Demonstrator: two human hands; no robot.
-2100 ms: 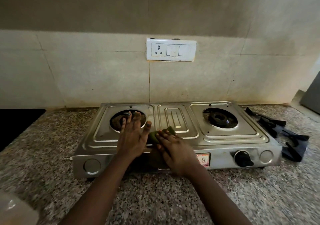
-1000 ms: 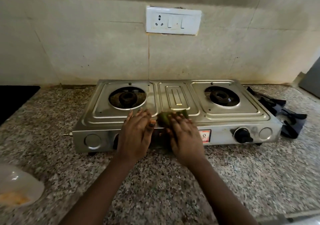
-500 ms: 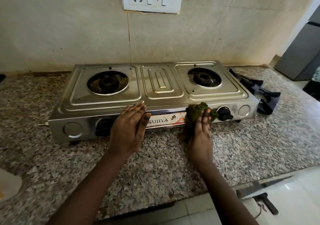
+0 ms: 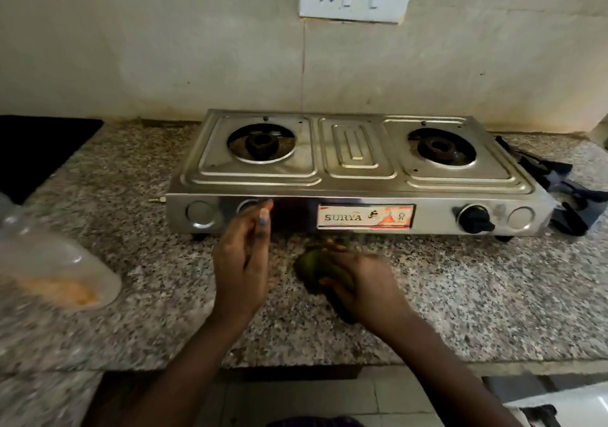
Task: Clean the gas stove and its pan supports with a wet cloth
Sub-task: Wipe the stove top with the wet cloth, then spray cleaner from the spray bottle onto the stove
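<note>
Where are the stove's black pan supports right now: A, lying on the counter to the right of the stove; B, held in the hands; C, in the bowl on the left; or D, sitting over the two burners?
A: the black pan supports lie on the granite counter right of the stove, whose two burners are bare.

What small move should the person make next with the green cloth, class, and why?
Probably lift the green cloth back to the stove. The right hand grips it above the granite counter, off the steel, while the left hand hovers open by the front panel. Pan supports lie aside, apparently unwiped.
</note>
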